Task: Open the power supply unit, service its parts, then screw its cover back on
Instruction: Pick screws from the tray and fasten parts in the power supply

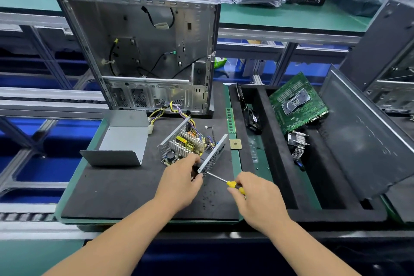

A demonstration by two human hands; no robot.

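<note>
With its bent grey sheet-metal cover (121,139) already off and lying to the left, the opened metal power supply unit (190,145) sits on the black foam mat (125,188), apparently mid-service. The left hand (179,182) grips its near perforated wall; the right hand (257,197) clasps a yellow-handled screwdriver (226,182), tip at that wall's corner. Next, seemingly, careful turning on a screw there.

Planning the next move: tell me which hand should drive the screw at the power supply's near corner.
Right. The right hand already grips the screwdriver, its tip at the near corner of the power supply unit. The left hand grips that corner, steadying it.
</note>
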